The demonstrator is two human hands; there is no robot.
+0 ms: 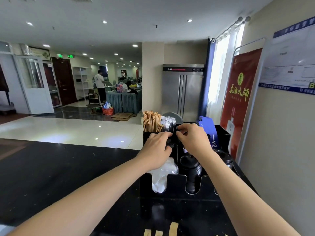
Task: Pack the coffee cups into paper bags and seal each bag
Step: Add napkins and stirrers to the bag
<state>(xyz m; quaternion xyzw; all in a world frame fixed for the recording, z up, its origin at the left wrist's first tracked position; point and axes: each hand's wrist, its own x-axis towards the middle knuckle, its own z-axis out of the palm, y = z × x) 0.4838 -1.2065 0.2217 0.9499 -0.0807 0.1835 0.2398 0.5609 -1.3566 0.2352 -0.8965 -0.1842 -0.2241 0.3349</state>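
Note:
My left hand and my right hand meet over the back of a black organizer on the black counter. Both hands pinch a small dark item between them, right by the clear-wrapped black straws. What the item is I cannot tell. My left fingers curl around its lower part and my right thumb and forefinger nip its top. Tan paper strips show at the bottom edge. No coffee cup or whole paper bag is in view.
The organizer also holds brown-wrapped sticks, blue cards, stacked black lids and clear plastic lids. A red banner and the wall stand close on the right. A steel fridge is behind. A person stands far off.

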